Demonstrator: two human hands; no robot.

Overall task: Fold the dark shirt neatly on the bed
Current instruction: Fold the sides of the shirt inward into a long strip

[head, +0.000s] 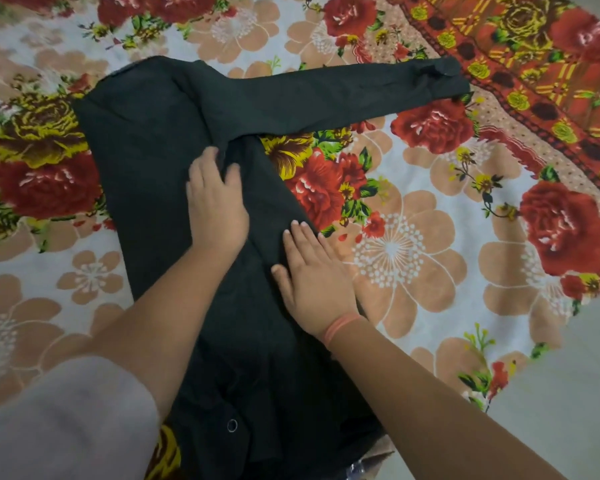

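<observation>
The dark shirt [146, 140] lies spread on the bed [430, 237], its body running from the upper left toward me. One long sleeve [343, 95] stretches out to the upper right, with its cuff near the red patterned border. My left hand [217, 206] rests on the shirt near the armpit, fingers curled into a fold of the cloth there. My right hand [314, 275] lies flat with fingers apart on the shirt's right edge, partly over the sheet. The other sleeve is not visible.
The floral bedsheet [66, 278] covers the bed on all sides of the shirt. A red and yellow patterned border [534, 64] runs across the upper right. The bed's edge and pale floor [568, 393] show at the lower right.
</observation>
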